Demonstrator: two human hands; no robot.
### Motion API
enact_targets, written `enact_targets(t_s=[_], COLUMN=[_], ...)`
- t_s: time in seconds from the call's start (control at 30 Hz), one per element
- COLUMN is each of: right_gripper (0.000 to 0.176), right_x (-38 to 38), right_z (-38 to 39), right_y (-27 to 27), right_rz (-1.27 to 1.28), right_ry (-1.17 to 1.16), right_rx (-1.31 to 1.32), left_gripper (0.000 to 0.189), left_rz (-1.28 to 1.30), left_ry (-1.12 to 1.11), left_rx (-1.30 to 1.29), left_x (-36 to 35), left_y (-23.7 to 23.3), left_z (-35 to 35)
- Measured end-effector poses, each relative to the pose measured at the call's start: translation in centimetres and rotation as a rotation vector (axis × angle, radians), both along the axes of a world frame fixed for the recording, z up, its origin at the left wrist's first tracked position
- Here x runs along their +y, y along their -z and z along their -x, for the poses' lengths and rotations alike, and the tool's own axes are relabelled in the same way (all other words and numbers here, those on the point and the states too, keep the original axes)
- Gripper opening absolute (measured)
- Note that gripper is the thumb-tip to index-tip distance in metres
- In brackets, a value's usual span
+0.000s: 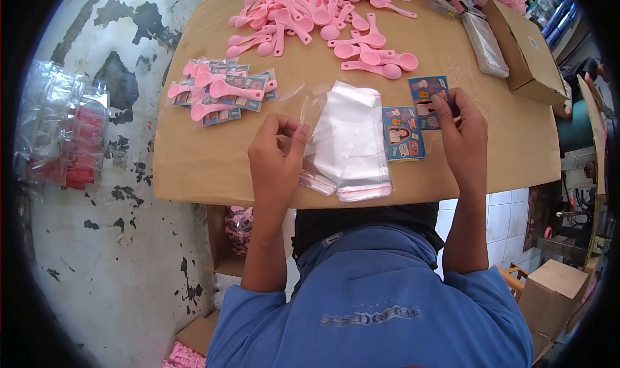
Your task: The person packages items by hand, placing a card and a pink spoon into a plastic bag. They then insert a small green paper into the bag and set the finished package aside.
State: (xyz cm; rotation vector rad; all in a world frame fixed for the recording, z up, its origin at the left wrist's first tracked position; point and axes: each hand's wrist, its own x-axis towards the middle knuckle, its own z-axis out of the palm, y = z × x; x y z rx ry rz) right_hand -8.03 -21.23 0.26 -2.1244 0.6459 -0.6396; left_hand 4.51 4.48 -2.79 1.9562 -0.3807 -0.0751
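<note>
My left hand point(279, 150) pinches a clear plastic bag point(314, 117) at the left edge of a stack of clear bags point(352, 132). My right hand point(464, 129) has its thumb and fingers closed on a blue printed card point(421, 87), lifted at the right of the stack. Under and beside it lies a pile of similar cards point(404, 135). At the left are several bagged pink spoons with cards point(223, 92). A large heap of loose pink spoons point(297, 13) spreads across the back, with a smaller group point(373, 53) nearer to me.
The brown-covered table point(213, 168) ends just in front of my body. On the right stand a cardboard box point(529, 51) and a wrapped clear pack point(484, 45). Plastic bags point(71, 129) hang on the peeling wall at the left. Another box point(555, 290) stands below at right.
</note>
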Motion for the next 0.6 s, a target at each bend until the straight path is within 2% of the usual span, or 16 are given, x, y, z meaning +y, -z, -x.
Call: enact_targets(t_s=[0.1,0.17,0.27,0.3,0.4,0.43,0.53,0.6], right_gripper=[0.026,0.024,0.022,0.021,0.019,0.019,0.019,0.019], right_x=[1.9,4.0,5.3,5.3,5.4,5.4,5.1,4.6], right_z=[-0.6,-1.8,-3.1,-3.5,-4.2,-4.1,-3.7,-3.5], right_y=[-0.1,0.7,0.4,0.2,0.6,0.4,-0.3,-0.3], right_rz=[-0.585,-0.554,-0.456,-0.415,-0.668,-0.694,-0.75,-0.758], right_ry=[-0.31,-0.489,-0.57,-0.567,-0.569,-0.586,-0.644,-0.7], right_rx=[-0.137,-0.158,-0.081,-0.038,-0.203,-0.196,-0.164,-0.13], left_gripper=[0.017,0.017,0.017,0.026,0.049,0.068,0.076,0.059], left_rz=[0.071,0.115,0.109,0.115,0.584,0.681,0.926,0.892], left_ry=[0.032,0.074,0.153,0.205,0.23,0.24,0.387,0.408], left_rx=[-0.001,0.017,-0.005,0.028,0.291,0.359,0.707,0.736], left_x=[-0.5,-1.1,-1.5,-1.4,-2.2,-2.4,-1.9,-1.9], left_y=[-0.8,-1.0,-0.9,-0.4,-0.3,-0.8,-0.8,0.0], left_z=[1.1,1.8,2.6,2.6,3.5,3.7,2.8,2.7])
